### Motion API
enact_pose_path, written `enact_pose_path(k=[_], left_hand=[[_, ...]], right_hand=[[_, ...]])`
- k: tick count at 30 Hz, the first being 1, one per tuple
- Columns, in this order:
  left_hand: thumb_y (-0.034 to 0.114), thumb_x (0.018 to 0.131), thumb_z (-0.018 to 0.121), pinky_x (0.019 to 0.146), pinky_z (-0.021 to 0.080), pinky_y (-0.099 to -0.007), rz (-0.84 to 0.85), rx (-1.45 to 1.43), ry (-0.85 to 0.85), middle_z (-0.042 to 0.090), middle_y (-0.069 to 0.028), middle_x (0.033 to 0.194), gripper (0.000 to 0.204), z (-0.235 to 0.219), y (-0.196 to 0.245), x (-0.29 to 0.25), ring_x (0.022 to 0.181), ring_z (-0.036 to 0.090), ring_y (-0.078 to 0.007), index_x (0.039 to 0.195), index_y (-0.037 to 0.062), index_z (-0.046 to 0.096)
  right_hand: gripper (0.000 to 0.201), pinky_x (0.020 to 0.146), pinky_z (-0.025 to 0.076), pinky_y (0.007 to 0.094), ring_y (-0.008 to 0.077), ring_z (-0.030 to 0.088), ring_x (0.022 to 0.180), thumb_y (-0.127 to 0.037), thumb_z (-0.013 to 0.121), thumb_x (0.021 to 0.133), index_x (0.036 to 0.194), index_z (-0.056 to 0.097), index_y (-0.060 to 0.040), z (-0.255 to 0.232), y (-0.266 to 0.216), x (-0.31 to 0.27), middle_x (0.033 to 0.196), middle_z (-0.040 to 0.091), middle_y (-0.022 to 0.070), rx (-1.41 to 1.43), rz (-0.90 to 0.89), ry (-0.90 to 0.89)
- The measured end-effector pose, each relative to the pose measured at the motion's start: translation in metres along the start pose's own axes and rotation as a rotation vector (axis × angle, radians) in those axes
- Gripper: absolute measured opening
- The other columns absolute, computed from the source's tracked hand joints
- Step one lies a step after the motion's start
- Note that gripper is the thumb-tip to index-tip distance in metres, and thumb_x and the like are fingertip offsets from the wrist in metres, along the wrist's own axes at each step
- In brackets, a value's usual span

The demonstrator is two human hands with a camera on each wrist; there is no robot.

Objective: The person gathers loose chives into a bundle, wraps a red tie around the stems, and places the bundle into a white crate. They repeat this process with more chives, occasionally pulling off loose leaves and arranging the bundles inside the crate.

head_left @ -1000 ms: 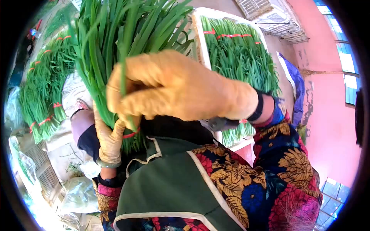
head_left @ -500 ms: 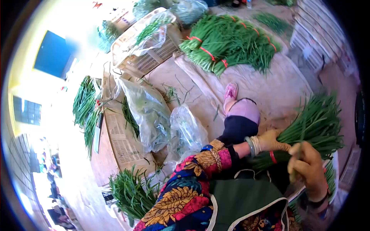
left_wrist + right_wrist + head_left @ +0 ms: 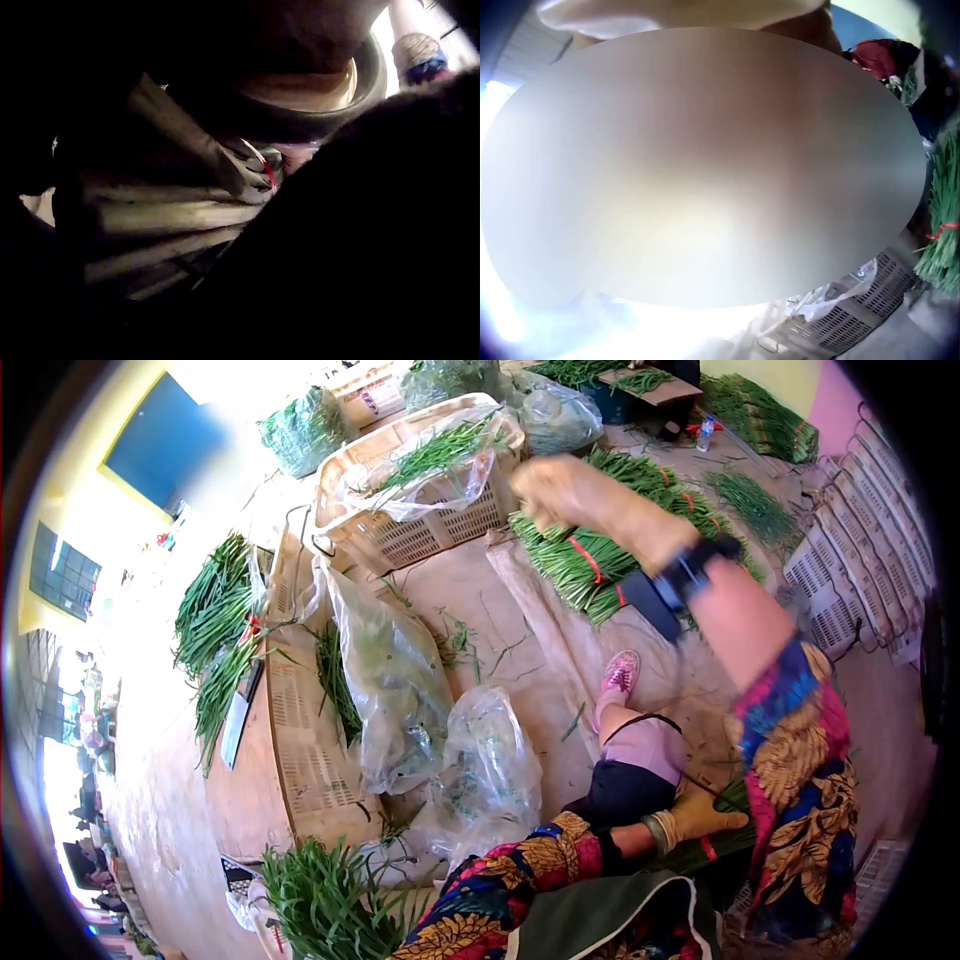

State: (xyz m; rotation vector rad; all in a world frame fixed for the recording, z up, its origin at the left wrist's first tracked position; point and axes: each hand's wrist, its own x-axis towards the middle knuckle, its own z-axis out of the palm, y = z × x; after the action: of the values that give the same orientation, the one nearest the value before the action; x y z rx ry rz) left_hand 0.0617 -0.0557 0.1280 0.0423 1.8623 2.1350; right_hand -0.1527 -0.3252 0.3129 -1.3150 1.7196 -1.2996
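In the head view my gloved left hand (image 3: 700, 818) grips a bundle of garlic chives (image 3: 712, 850) at my lap, close to its red tie (image 3: 708, 848). My right forearm crosses in front of much of the leaves. The left wrist view is dark, but pale stalks (image 3: 180, 217) show below the bracelet (image 3: 367, 82). My gloved right hand (image 3: 570, 495) is stretched out forward, blurred, overlapping the crate's right edge and the tied chives (image 3: 590, 565) on the ground. I cannot tell whether its fingers hold anything. A large blurred patch fills most of the right wrist view.
A plastic crate (image 3: 430, 538) lined with a clear bag stands ahead. Clear plastic bags (image 3: 385, 670) lie left of my leg. Further left are loose chives (image 3: 215, 605) and a knife (image 3: 236, 725) on a board. Stacked crates (image 3: 850, 570) stand at right.
The head view has turned left. My right hand, which pinched a leaf beside the bundle, has swung forward and away from it. My left hand still holds the bundle at my lap.
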Motion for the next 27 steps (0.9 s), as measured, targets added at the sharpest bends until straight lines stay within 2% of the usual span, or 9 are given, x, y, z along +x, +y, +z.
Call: enact_pose_path(k=[5,8,10,14,16,19,21,24,27], left_hand=[[0.036,0.083,0.076,0.107,0.037,-0.0346,-0.085,-0.242,-0.083,0.052,-0.0139,0.135,0.076,-0.003,0.006,0.002,0.126,0.047,-0.0232,0.140,0.0000,0.041],[0.034,0.083,0.075,0.094,0.048,-0.0355,0.101,-0.200,0.135,0.065,-0.0112,0.115,0.062,-0.002,0.012,0.001,0.105,0.061,-0.0215,0.131,0.0009,0.052],[0.030,0.086,0.073,0.090,0.051,-0.0339,0.079,-0.304,0.123,0.067,-0.0100,0.110,0.054,-0.003,0.020,0.002,0.101,0.063,-0.0188,0.128,0.0003,0.055],[0.039,0.094,0.061,0.082,0.056,-0.0342,-0.131,-0.816,-0.115,0.067,-0.0113,0.110,0.047,0.001,0.032,0.009,0.092,0.067,-0.0201,0.121,-0.0001,0.057],[0.059,0.093,0.052,0.087,0.054,-0.0370,-0.303,-0.957,-0.257,0.065,-0.0107,0.114,0.063,0.016,0.054,0.011,0.098,0.065,-0.0235,0.127,0.0052,0.055],[0.065,0.092,0.046,0.088,0.054,-0.0385,-0.247,-0.931,-0.249,0.065,-0.0104,0.114,0.068,0.055,0.084,0.008,0.099,0.064,-0.0243,0.126,0.0067,0.055],[0.068,0.091,0.045,0.094,0.051,-0.0403,-0.363,-0.835,-0.227,0.063,-0.0104,0.118,0.070,0.068,0.094,0.005,0.105,0.062,-0.0248,0.128,0.0086,0.054],[0.063,0.093,0.046,0.093,0.051,-0.0398,-0.335,-0.625,-0.215,0.063,-0.0100,0.121,0.068,0.086,0.099,0.011,0.105,0.063,-0.0249,0.132,0.0079,0.052],[0.056,0.095,0.050,0.096,0.048,-0.0379,-0.304,-0.620,-0.248,0.060,-0.0091,0.126,0.062,0.106,0.107,0.010,0.110,0.059,-0.0233,0.133,0.0076,0.051]], right_hand=[[0.021,0.069,0.052,0.0260,0.0121,0.065,0.073,-0.015,0.057,0.094,0.103,0.063,0.0026,-0.018,-0.056,-0.175,0.086,0.068,0.0077,-0.039,0.102,-0.042],[0.019,0.064,0.052,0.0267,0.0128,0.066,0.071,-0.012,0.061,0.090,0.102,0.065,0.0027,-0.024,-0.119,-0.293,0.084,0.069,0.0077,-0.168,0.187,0.159],[0.018,0.061,0.052,0.0264,0.0154,0.067,0.069,-0.013,0.063,0.089,0.100,0.066,0.0008,-0.033,-0.146,-0.368,0.081,0.069,0.0070,-0.172,0.208,-0.018],[0.020,0.066,0.053,0.0329,0.0237,0.068,0.071,-0.021,0.063,0.090,0.096,0.065,-0.0024,0.014,-0.154,-0.482,0.081,0.070,0.0064,-0.102,0.694,0.006],[0.028,0.078,0.051,0.0299,0.0155,0.064,0.088,-0.019,0.062,0.088,0.108,0.061,0.0005,0.033,-0.127,-0.517,0.094,0.068,0.0076,0.061,0.943,0.236],[0.049,0.091,0.046,0.0314,0.0152,0.057,0.106,-0.029,0.065,0.092,0.129,0.051,0.0000,0.053,-0.072,-0.563,0.117,0.061,0.0117,0.259,0.687,0.750],[0.059,0.107,0.035,0.0348,0.0223,0.045,0.127,-0.037,0.051,0.099,0.141,0.040,0.0034,0.048,-0.063,-0.578,0.137,0.050,0.0126,0.067,0.712,0.734],[0.059,0.097,0.041,0.0283,0.0174,0.051,0.118,-0.044,0.045,0.101,0.142,0.044,-0.0017,0.073,-0.054,-0.643,0.134,0.053,0.0101,-0.045,0.281,0.792],[0.060,0.081,0.048,0.0242,0.0156,0.063,0.091,-0.057,0.047,0.096,0.115,0.064,-0.0027,0.059,-0.065,-0.638,0.104,0.067,0.0083,0.449,0.471,0.970]])
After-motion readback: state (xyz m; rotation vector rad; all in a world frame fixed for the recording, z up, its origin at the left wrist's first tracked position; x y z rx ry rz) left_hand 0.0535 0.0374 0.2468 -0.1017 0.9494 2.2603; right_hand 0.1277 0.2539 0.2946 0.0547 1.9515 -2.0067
